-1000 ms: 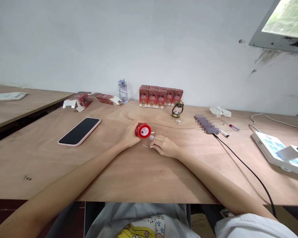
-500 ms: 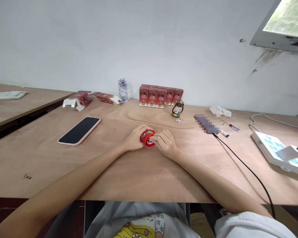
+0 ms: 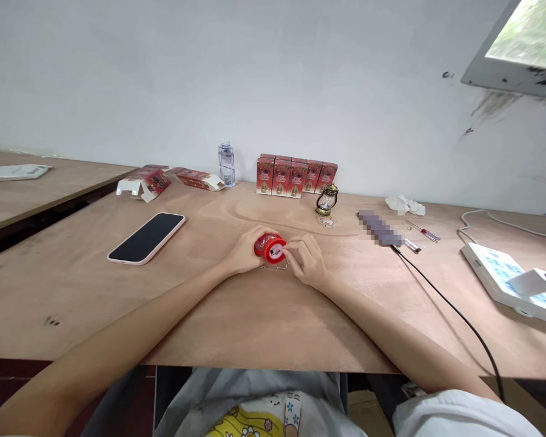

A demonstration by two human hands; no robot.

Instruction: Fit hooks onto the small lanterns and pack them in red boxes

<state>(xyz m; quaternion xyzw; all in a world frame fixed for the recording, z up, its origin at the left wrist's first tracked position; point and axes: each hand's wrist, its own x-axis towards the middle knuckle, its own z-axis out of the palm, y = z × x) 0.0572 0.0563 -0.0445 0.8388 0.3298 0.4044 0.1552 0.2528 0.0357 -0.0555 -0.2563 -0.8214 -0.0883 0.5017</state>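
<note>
My left hand (image 3: pixel 247 252) is wrapped round a small red lantern (image 3: pixel 262 243) lying on its side, its open round base turned toward me and to the right. Inside the red rim shows a whitish disc (image 3: pixel 276 251) with small dark parts. My right hand (image 3: pixel 307 260) has its thumb and fingertips pinched together at the right edge of that base; what they grip, if anything, is too small to make out. A thin wire outline (image 3: pixel 275 267) shows just below the lantern on the table.
A bronze lantern (image 3: pixel 326 200) stands before several red boxes (image 3: pixel 281 178) and a bottle (image 3: pixel 226 164). Opened red cartons (image 3: pixel 198 179) lie back left. A phone (image 3: pixel 148 238) is at left. Right are a screwdriver (image 3: pixel 424 231), crumpled tissue (image 3: pixel 404 205), a cable (image 3: pixel 450 312) and a power strip (image 3: pixel 505 276).
The red lantern has turned so more of its open base and inner disc shows. My right fingertips have drawn back slightly from inside the base to its right edge.
</note>
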